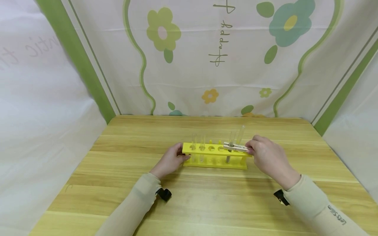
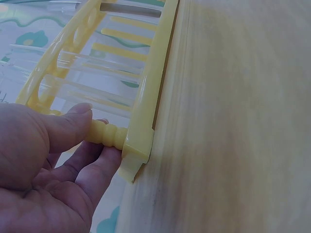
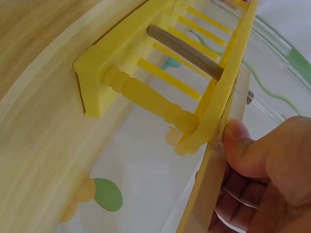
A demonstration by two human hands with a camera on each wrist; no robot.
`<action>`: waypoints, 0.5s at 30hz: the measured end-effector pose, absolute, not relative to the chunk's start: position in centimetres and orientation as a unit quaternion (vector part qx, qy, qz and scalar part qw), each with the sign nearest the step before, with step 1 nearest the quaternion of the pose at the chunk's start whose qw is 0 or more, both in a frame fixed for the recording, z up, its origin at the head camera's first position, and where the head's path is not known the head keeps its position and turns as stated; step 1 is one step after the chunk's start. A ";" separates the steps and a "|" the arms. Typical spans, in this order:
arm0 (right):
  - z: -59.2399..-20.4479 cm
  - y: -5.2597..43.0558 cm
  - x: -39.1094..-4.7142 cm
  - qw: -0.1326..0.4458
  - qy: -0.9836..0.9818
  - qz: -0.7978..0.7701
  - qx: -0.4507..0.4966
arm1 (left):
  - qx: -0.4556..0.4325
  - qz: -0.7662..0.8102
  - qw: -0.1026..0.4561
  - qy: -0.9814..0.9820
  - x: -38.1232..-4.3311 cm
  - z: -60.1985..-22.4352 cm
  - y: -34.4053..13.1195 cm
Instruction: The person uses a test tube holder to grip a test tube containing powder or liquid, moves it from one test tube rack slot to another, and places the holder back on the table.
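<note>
A yellow test tube rack (image 1: 215,166) stands on the table. My left hand (image 1: 169,160) grips its left end post (image 2: 108,135) between thumb and fingers. At the rack's right end, my right hand (image 1: 270,160) holds a wooden test tube clamp (image 1: 240,148). The clamp lies just above the top plate, its far end at a test tube with dark grey contents (image 3: 187,52). That tube stands in a hole of the rack; whether the clamp squeezes it I cannot tell. Two clear test tubes, one of them (image 1: 202,156) second from the left, stand in the left holes.
Another clear test tube (image 1: 241,133) leans upward behind the rack's right end, its lower part hidden. Yellow pegs (image 1: 210,142) rise along the rack's back. The wooden table (image 1: 206,200) runs back to a printed curtain (image 1: 192,72), with white cloth at both sides.
</note>
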State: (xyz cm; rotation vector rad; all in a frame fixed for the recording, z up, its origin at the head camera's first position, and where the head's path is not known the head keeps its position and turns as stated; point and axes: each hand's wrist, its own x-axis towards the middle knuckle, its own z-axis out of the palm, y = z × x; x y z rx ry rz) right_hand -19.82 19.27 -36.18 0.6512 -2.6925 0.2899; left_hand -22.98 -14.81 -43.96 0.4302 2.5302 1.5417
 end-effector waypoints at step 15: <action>-36.7 19.3 -19.7 0.199 -0.946 0.102 0.235 | 0.151 0.519 0.073 0.838 -23.1 -44.2 -14.9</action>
